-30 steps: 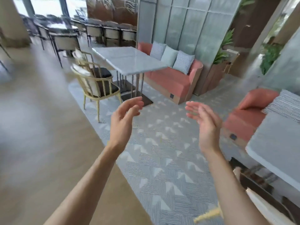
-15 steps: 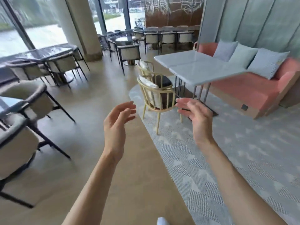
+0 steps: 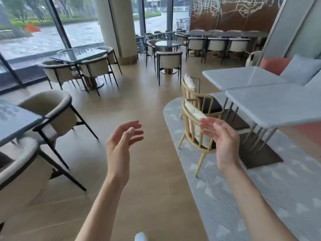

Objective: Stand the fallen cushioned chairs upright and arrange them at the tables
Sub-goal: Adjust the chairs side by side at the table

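- Your left hand (image 3: 121,143) is raised at centre frame, palm turned inward, fingers loosely spread and relaxed; it holds nothing.
- Your right hand (image 3: 224,145) is raised right of centre, palm facing the left hand, fingers relaxed and apart; it holds nothing either. It overlaps the view of the nearer yellow chair, but you cannot tell whether it touches it.
- Nearer yellow wooden spindle-back chair with a cream cushion (image 3: 196,129) stands upright right of centre, on the edge of the grey patterned oval rug (image 3: 260,197), just beside the pale grey marble-topped table (image 3: 271,105).
- A second yellow spindle-back chair with a dark seat pad (image 3: 192,89) stands upright just behind the first, near the further pale grey square tabletop (image 3: 243,77).
- Both pale tabletops adjoin in the right half of the frame; thin metal legs run down to a dark base plate on the rug.
- Coral-red sofa with a grey cushion (image 3: 302,70) sits at the right edge behind the tables.
- Beige curved-back armchair with black metal legs (image 3: 52,110) stands upright at the left, beside a dark glass-topped table (image 3: 15,119) at the left edge.
- More beige armchairs ring a dark table (image 3: 78,53) in the upper left by the window.
- Light wood floor (image 3: 139,105) fills the middle.
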`<state>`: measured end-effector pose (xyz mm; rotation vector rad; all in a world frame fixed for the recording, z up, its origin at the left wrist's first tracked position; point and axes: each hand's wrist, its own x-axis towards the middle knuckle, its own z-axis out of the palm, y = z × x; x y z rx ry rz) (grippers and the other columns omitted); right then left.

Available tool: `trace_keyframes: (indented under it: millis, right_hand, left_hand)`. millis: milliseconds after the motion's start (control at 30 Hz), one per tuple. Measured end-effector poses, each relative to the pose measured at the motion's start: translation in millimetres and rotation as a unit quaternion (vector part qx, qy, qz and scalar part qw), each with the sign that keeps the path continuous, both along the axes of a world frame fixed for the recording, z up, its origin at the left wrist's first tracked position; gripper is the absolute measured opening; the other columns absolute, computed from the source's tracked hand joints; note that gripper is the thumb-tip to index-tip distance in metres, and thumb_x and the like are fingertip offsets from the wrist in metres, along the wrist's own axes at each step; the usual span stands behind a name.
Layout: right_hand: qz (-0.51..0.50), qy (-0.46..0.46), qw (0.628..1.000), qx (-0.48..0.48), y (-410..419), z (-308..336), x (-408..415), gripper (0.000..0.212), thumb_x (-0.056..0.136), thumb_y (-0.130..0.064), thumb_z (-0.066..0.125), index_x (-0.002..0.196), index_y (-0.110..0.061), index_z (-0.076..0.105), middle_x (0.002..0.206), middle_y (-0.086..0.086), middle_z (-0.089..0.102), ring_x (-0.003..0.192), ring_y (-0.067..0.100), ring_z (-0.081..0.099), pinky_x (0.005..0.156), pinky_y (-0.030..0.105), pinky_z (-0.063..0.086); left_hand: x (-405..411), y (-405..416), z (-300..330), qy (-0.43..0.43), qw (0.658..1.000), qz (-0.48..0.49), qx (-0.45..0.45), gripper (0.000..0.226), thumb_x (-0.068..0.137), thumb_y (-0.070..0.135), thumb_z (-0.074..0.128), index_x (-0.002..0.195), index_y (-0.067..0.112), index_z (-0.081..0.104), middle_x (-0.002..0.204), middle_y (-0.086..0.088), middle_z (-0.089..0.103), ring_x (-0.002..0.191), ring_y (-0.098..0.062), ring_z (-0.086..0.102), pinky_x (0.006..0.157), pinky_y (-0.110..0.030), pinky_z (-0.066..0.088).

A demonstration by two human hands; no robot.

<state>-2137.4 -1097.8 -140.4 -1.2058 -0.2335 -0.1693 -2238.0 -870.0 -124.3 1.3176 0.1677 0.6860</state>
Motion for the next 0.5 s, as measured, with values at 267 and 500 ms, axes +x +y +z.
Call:
trace_keyframes:
  millis: [267, 500]
  right_hand:
    - [-0.147, 0.067, 0.986, 0.027, 81, -23, 174, 0.026, 0.092, -0.015, 0.051, 0.099, -0.005, 0.074, 0.104, 0.017, 0.077, 0.102, 0.032, 0.073, 0.089, 0.043, 0.057]
    - [-0.266, 0.085, 0.959, 0.041, 105, -32, 284, 0.027, 0.089, -0.018, 0.052, 0.100, -0.007, 0.074, 0.102, 0.014, 0.078, 0.101, 0.031, 0.073, 0.082, 0.039, 0.058]
  left_hand:
    - [250, 85, -20, 0.052, 0.989, -0.141, -0.011, 0.023, 0.088, 0.020, 0.057, 0.100, 0.018, 0.076, 0.101, -0.012, 0.075, 0.091, -0.026, 0.070, 0.081, -0.037, 0.054]
    - [420, 104, -9, 0.064, 0.965, -0.252, 0.029, 0.024, 0.086, 0.022, 0.059, 0.103, 0.018, 0.076, 0.103, -0.012, 0.075, 0.093, -0.029, 0.071, 0.080, -0.037, 0.057]
